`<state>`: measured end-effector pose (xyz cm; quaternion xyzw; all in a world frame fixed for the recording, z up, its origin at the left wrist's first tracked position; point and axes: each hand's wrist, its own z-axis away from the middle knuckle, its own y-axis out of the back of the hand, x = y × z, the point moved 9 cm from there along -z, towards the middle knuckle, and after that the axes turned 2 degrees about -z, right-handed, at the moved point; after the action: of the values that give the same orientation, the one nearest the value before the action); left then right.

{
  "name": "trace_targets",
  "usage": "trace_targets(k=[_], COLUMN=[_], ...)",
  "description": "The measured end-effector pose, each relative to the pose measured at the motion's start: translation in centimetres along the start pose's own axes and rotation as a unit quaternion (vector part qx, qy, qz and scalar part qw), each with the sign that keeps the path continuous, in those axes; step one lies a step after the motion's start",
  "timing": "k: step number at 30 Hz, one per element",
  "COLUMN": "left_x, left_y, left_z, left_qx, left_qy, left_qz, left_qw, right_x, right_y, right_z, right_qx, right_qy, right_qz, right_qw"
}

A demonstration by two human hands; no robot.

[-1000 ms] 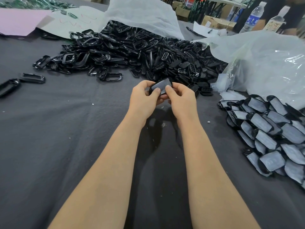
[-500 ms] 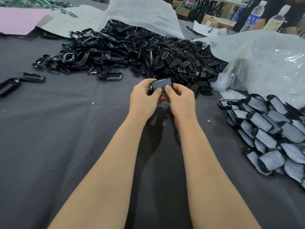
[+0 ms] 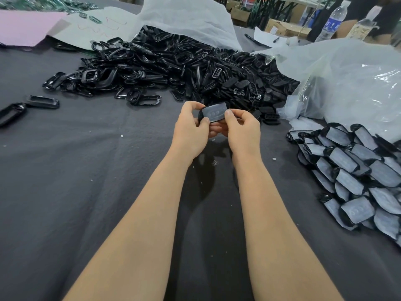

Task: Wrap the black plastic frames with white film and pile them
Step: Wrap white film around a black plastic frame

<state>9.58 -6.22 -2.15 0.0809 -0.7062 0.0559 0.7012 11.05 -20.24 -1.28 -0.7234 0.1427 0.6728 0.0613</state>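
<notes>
Pinching one film-covered frame [image 3: 213,114] between our left hand [image 3: 191,131] and right hand [image 3: 243,129], we hold it above the table [image 3: 86,170], wrapped pile [image 3: 355,172] nearby.

**Blocked ahead and to the right, bare cloth on the left**

The heap of black frames [image 3: 173,68] closes off the far side, just beyond the left hand [image 3: 191,129] and right hand [image 3: 243,129], which pinch a film-covered frame [image 3: 213,112] between them. The clear plastic bag [image 3: 347,83] and the pile of wrapped frames [image 3: 351,170] block the right side. A strip of bare grey cloth [image 3: 76,170] runs between that pile and the right forearm. Left of the arms the cloth lies bare, up to two loose frames [image 3: 42,102] near the left edge.
</notes>
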Motion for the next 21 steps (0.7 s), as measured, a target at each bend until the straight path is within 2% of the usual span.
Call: trace_targets(k=[12, 18, 21], left_x=[0.5, 0.2, 0.3], left_y=[-0.3, 0.6, 0.6], left_z=[0.2, -0.1, 0.0], left_qx=[-0.011, 0.023, 0.023], left_qy=[-0.034, -0.023, -0.025], left_qz=[0.024, 0.044, 0.047], left_qw=[0.999, 0.999, 0.998], right_x=[0.6, 0.3, 0.0], right_y=[0.6, -0.6, -0.8], right_z=[-0.1, 0.0, 0.2], right_qx=[0.038, -0.032, -0.037], right_qy=[-0.013, -0.015, -0.002], right_qz=[0.012, -0.004, -0.007], right_qw=[0.999, 0.999, 0.999])
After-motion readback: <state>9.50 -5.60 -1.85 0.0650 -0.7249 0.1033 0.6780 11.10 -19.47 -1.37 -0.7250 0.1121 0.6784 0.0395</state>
